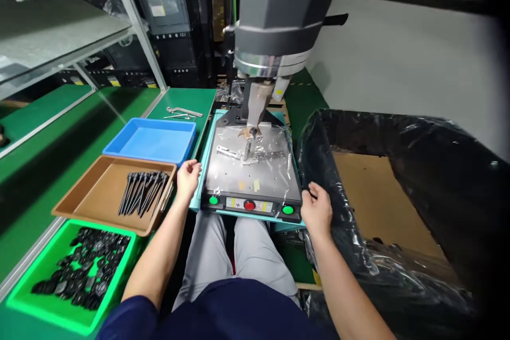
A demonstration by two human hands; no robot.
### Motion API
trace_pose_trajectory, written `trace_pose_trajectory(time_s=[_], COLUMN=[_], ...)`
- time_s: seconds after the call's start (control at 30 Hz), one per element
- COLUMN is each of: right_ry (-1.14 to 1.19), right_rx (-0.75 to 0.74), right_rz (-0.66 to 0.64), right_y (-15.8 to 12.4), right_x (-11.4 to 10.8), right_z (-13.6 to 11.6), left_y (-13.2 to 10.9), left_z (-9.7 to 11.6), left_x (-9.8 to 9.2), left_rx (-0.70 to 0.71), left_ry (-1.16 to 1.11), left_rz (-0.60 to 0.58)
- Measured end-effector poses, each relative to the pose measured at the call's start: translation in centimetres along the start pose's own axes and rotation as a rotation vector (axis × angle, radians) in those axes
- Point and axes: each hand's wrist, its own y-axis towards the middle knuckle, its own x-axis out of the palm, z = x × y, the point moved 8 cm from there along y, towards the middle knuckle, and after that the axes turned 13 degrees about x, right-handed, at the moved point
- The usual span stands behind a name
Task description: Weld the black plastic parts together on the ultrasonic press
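My left hand (pixel 188 181) hovers at the left edge of the machine's metal base plate (pixel 227 178), its fingers loosely bent and apart, with nothing visible in them. On the opposite side, my right hand (pixel 317 208) is by the plate's right front corner, close to a green button (pixel 287 210). Its fingers are half curled, with a gap to the thumb and no object showing. Between the hands stands a small metal fixture (pixel 247 150) holding a dark part (pixel 253 131), directly under the machine's tapered tool head (pixel 256 103). Another green button (pixel 213 200) and a red button (pixel 249 205) line the front panel.
To the left are a blue tray (pixel 153 138), a brown tray (pixel 90 186) with several black rods (pixel 143 191), and a green bin (pixel 24 297) of black parts (pixel 93 260). Wrenches (pixel 185 112) lie behind. A black-lined box (pixel 338 191) stands at right.
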Motion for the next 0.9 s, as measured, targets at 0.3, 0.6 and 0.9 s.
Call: trace_pose_trajectory(time_s=[0.3, 0.6, 0.9], right_ry=[-0.104, -0.172, -0.176], right_rx=[0.024, 0.042, -0.035], right_rz=[-0.152, 0.01, 0.053], right_y=[-5.3, -3.7, -4.3], right_x=[1.4, 1.8, 2.3], right_z=[8.2, 8.1, 8.2], left_y=[-10.3, -8.8, -8.7], left_z=[-6.5, -6.6, -6.6], left_x=[-2.5, -2.0, -2.0], left_rx=[-0.007, 0.022, 0.034], left_ry=[0.322, 0.509, 0.481], left_rz=[-0.247, -0.244, -0.259])
